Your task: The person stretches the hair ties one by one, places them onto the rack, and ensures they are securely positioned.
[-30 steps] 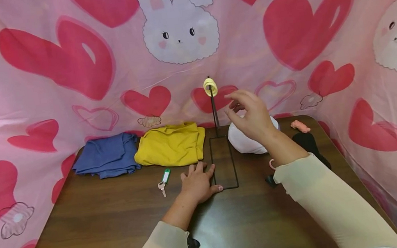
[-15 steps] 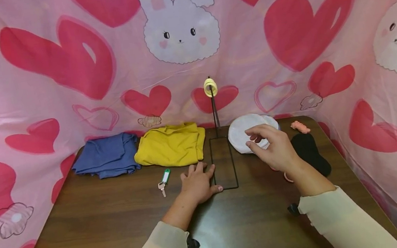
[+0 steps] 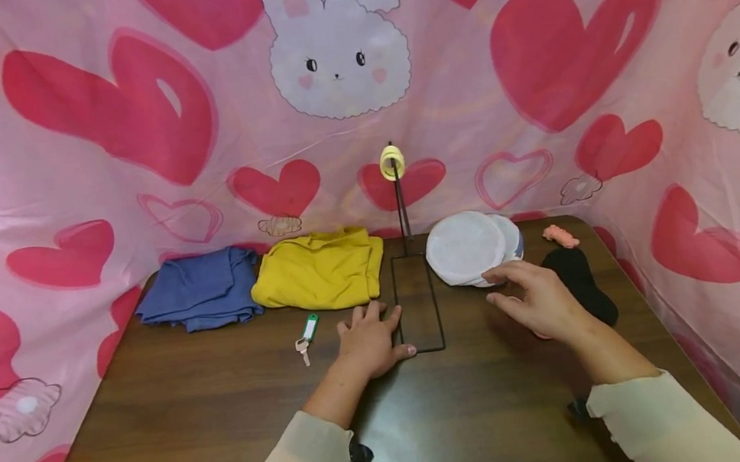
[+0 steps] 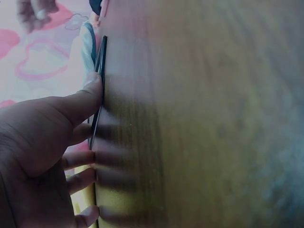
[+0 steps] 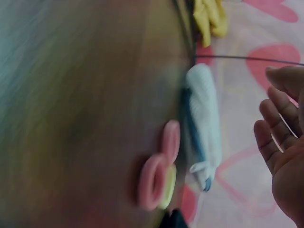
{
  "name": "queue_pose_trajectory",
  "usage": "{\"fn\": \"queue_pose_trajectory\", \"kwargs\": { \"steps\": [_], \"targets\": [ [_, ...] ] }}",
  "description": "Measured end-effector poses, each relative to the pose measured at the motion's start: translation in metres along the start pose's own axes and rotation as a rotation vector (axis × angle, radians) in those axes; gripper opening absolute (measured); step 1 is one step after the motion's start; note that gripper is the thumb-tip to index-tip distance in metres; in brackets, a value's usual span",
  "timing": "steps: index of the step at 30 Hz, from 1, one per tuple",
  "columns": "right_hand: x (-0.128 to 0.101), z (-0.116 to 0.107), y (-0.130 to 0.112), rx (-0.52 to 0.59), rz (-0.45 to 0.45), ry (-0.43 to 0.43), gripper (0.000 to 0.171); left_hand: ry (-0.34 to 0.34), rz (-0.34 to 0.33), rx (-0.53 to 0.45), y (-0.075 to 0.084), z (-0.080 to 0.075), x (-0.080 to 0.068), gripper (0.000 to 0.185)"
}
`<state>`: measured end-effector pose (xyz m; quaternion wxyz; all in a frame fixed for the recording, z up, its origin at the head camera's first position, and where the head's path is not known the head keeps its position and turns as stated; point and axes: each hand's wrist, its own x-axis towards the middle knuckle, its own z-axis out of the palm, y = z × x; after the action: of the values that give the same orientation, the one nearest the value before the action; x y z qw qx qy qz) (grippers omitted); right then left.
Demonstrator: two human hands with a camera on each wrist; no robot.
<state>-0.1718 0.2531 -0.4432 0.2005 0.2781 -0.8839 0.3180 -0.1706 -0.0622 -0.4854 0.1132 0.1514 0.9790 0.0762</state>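
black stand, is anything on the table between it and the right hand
The white cloth bundle lies between the right hand and the rear of the black stand; toward its near end, nothing visible stands in the way.

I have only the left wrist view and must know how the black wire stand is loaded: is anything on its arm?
Observer: Yes, the head view shows at least one pale yellow ring on the arm of the black wire stand.
Operator: Is the right hand holding anything?
Observer: No, the right wrist view shows the right hand holding nothing.
Operator: Anything loose beyond my picture?
Observer: Yes, a key lies left of the left hand in the head view.
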Motion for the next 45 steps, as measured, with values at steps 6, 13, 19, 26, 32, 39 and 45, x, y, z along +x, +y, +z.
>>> {"fn": "queue_pose_trajectory", "kwargs": {
  "steps": [6, 13, 19, 26, 32, 39, 45],
  "targets": [
    [-0.015, -0.004, 0.017, -0.081, 0.066, -0.131, 0.034, -0.003, -0.005, 0.005, 0.0, 0.001, 0.001, 0.085],
    [-0.023, -0.008, 0.036, -0.108, 0.169, -0.282, 0.045, -0.001, -0.01, 0.004, 0.001, 0.001, 0.0, 0.084],
    [-0.025, -0.009, 0.046, -0.109, 0.23, -0.373, 0.053, -0.006, -0.008, 0.013, 0.002, 0.002, 0.0, 0.084],
    [-0.025, -0.007, 0.052, -0.148, 0.266, -0.403, 0.051, -0.007, -0.008, 0.015, 0.002, 0.001, -0.001, 0.084],
    [-0.025, -0.007, 0.052, -0.174, 0.261, -0.414, 0.042, -0.004, -0.007, 0.014, 0.002, 0.001, -0.001, 0.084],
    [-0.024, -0.005, 0.05, -0.182, 0.227, -0.378, 0.031, -0.005, -0.015, 0.014, 0.002, 0.002, -0.001, 0.084],
    [-0.024, -0.004, 0.046, -0.181, 0.229, -0.342, 0.026, 0.001, -0.012, 0.007, 0.002, 0.001, -0.001, 0.083]
  ]
}}
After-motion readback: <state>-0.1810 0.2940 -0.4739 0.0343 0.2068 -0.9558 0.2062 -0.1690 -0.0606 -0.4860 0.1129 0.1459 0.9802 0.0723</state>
